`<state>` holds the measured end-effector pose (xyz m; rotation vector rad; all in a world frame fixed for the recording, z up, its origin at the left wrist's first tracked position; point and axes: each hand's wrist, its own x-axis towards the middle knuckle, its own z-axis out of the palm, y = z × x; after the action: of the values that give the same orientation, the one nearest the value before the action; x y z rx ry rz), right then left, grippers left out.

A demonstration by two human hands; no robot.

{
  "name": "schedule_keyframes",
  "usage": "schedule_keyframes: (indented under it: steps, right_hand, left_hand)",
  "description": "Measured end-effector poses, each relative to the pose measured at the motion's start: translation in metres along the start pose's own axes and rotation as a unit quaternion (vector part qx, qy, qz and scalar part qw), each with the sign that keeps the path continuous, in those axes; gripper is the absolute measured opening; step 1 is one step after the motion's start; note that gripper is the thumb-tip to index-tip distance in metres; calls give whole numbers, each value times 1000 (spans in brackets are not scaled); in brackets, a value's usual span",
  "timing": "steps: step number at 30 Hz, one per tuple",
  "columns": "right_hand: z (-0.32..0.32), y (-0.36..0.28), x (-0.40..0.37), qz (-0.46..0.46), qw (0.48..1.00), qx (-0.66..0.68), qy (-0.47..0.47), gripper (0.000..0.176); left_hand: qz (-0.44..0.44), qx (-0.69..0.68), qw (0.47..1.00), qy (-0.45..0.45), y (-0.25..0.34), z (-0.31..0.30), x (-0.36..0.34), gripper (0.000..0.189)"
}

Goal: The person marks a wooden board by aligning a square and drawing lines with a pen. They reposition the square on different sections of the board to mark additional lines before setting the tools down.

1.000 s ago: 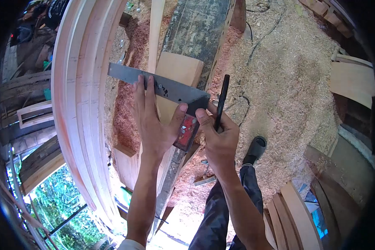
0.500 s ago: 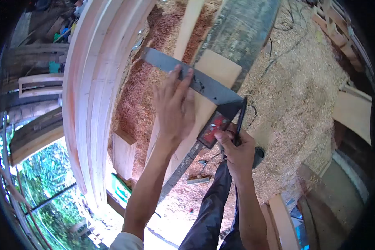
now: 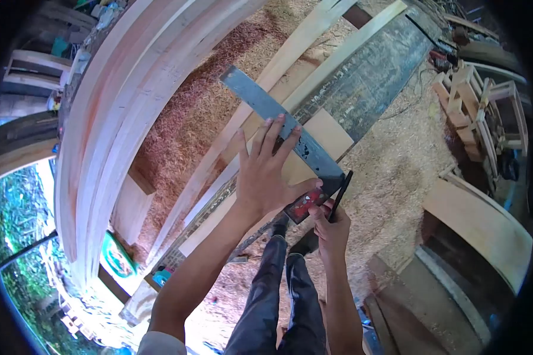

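A try square (image 3: 260,99) with a grey metal blade lies across a pale wooden board (image 3: 328,135). Its dark stock with a red patch (image 3: 305,204) sits at the board's near edge. My left hand (image 3: 265,171) is flat on the square and board, fingers spread, fingertips on the blade and thumb reaching to the stock. In my right hand (image 3: 331,228) a black pen-like marking tool (image 3: 341,195) is pinched, pointing up beside the stock. Some right-hand fingers are hidden behind the stock. The board rests on a worn dark plank (image 3: 373,77).
Long curved timber pieces (image 3: 124,118) stand at my left. Wood shavings (image 3: 391,177) cover the ground. Wooden frames (image 3: 462,106) and a broad panel (image 3: 479,219) lie at the right. A green-rimmed container (image 3: 117,257) is at lower left. My legs (image 3: 260,296) are below.
My view has turned and shifted. My left hand has spread its fingers, with the thumb now on the stock. My right hand still holds the marking tool beside the stock.
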<state>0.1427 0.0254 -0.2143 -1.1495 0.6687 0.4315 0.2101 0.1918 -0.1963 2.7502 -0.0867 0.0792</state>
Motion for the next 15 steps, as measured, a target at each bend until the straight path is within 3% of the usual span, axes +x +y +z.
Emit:
schedule_keyframes:
  steps: [5,7,13,15]
  right_hand:
    - [10,-9,-8,-44,992,-119,17,19]
    - [13,-5,-5,-120,985,-121,1,18]
    - [12,-7,-6,-57,993,-107,15,15]
    - [6,-11,-5,-93,982,-166,18,14]
  left_hand:
    - [-11,-27,1000,-4,-4,1,0,97]
    - [-13,-41,999,-4,-5,1,1,98]
    - [-6,-44,999,-1,-5,-1,1,96]
    - [-5,-33,999,-11,-5,-3,1,96]
